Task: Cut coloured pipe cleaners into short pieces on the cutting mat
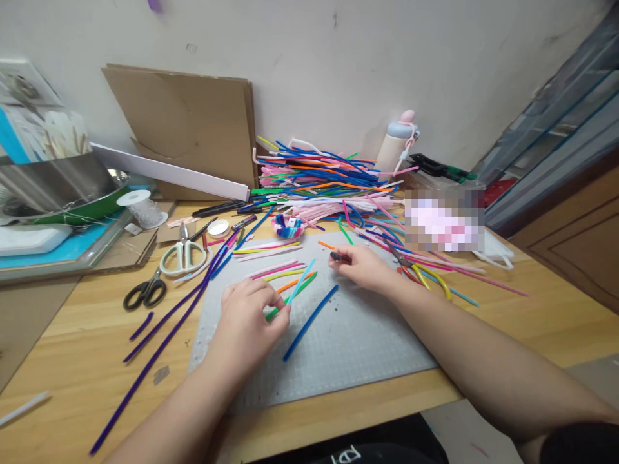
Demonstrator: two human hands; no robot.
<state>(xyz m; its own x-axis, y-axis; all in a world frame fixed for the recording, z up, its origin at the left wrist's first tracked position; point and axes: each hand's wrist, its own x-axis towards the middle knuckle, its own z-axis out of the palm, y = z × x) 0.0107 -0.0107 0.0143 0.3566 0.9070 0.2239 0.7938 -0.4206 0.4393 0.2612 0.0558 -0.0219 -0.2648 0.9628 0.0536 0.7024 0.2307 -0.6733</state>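
My left hand (254, 316) is over the grey cutting mat (367, 341), thumb and forefinger closed on the near end of a light blue pipe cleaner (302, 278). Under and beside it lie green (308, 286) and orange pipe cleaner pieces. A dark blue pipe cleaner (309, 325) rests to the right of that hand. At the mat's far right part, my right hand (362, 265) is closed round a small black object (340, 258), mostly hidden by the fingers. An orange pipe cleaner piece (326, 245) shows just beyond its fingertips.
A large heap of coloured pipe cleaners (319, 171) fills the back. White-handled scissors (184, 254), black-handled scissors (145, 293) and long purple pipe cleaners (159, 361) lie left. Yellow-handled scissors (423, 276) lie right. Cardboard (193, 129) and a bottle (394, 148) stand behind.
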